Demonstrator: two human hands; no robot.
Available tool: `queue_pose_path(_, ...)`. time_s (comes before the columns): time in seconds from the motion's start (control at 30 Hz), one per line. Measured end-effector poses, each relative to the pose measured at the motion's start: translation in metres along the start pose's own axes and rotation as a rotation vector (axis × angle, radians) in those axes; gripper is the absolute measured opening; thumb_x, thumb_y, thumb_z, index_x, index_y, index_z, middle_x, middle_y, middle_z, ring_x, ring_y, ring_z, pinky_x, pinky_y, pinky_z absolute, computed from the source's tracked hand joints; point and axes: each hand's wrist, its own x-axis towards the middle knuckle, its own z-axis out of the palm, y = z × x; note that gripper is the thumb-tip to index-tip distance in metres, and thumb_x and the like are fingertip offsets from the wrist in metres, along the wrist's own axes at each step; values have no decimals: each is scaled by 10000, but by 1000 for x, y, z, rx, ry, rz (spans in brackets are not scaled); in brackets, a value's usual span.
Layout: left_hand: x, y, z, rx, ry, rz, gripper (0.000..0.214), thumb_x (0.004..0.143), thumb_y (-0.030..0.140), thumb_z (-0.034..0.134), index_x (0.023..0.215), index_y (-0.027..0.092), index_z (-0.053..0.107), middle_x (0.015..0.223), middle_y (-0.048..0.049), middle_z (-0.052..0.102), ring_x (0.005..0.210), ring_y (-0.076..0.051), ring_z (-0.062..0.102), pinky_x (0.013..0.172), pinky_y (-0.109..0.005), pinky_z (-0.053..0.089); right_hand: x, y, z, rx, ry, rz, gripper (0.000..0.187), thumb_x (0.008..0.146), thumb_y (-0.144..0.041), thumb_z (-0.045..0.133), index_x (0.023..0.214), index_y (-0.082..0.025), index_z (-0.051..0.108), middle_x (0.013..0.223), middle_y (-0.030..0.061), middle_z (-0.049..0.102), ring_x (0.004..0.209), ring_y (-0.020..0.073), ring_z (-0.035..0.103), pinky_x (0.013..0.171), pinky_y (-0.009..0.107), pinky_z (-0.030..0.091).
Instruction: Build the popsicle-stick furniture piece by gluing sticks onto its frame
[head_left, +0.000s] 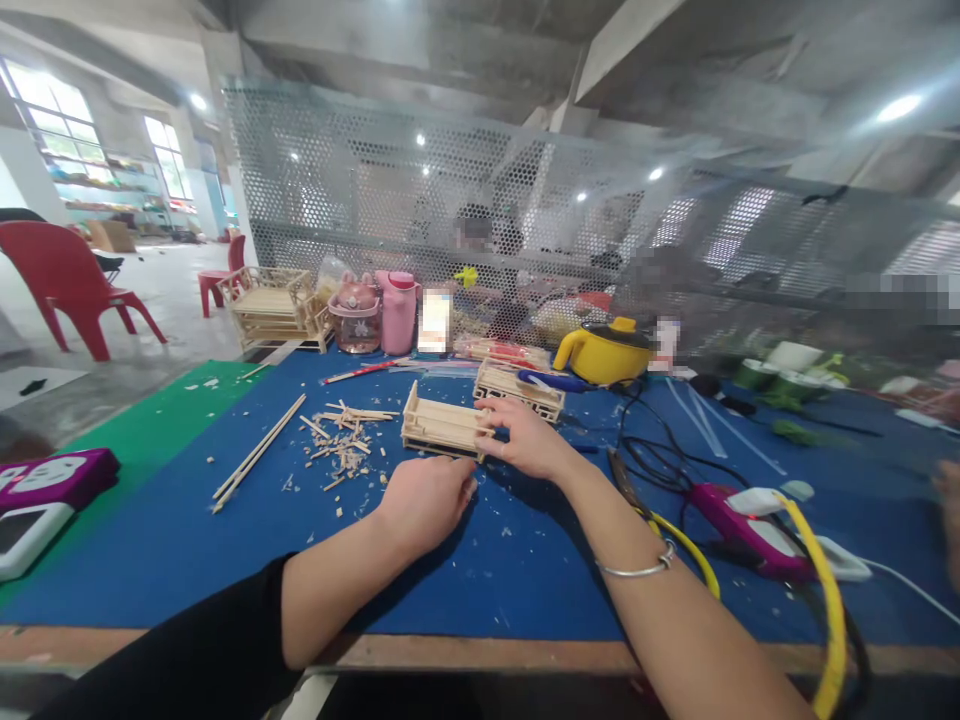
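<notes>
Its right end pinched by the right hand (523,440) — any hold by the left hand (426,505) cannot be told — the wooden frame (442,422) is laid on blue matting (540,575), long axis left to right, upright end leftward. Behind, a yellow pot (609,362) is lidded.

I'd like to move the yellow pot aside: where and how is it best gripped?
Probably by the handle, coming from the picture's left. It juts out that way from the round body of the pot, which stands upright. The knob seems a poorer hold, since the lid might lift off.
</notes>
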Motion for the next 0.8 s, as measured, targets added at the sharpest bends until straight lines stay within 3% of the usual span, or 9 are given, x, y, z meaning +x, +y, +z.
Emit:
queue_pose_path(0.1, 2, 5, 1, 14, -39, 6, 313, 895, 278, 369, 1150, 269, 550, 889, -56, 722, 783, -257, 690, 641, -358, 526, 0, 0, 1, 23, 6, -18, 99, 771, -265, 622, 789, -188, 683, 1239, 117, 588, 1143, 249, 529, 1002, 470, 372)
queue_pose_path(0.23, 1, 11, 1, 33, -101, 22, 347, 887, 276, 364, 1185, 220, 533, 892, -89, 721, 780, -270, 691, 654, -374, 529, 0, 1, 3, 15, 23, -27, 99, 775, -255, 618, 803, -180, 677, 1243, 128, 584, 1149, 252, 527, 1002, 468, 370)
queue_pose_path(0.6, 5, 6, 5, 32, -60, -30, 371, 892, 299, 362, 1231, 230, 496, 913, -86, 722, 809, -278, 689, 668, -389, 529, -2, 2, 2, 19, 40, -61, 150, 730, -271, 659, 851, -188, 689, 1233, 130, 591, 1142, 259, 535, 990, 475, 385)
queue_pose_path(0.7, 5, 7, 6, 39, -61, -32, 365, 891, 303, 363, 1219, 227, 503, 883, -87, 725, 780, -278, 692, 646, -382, 529, -4, 1, 1, 6, 35, -55, 234, 690, -220, 649, 916, -176, 687, 1257, 139, 576, 1170, 269, 515, 1011, 471, 375)
queue_pose_path(0.8, 4, 8, 4, 39, -77, -53, 358, 896, 301, 353, 1208, 223, 510, 874, -91, 724, 786, -266, 693, 655, -363, 524, -6, 2, 0, 17, 32, -49, 448, 604, -93, 594, 1036, -187, 664, 1289, 124, 556, 1208, 267, 487, 1038, 465, 358)
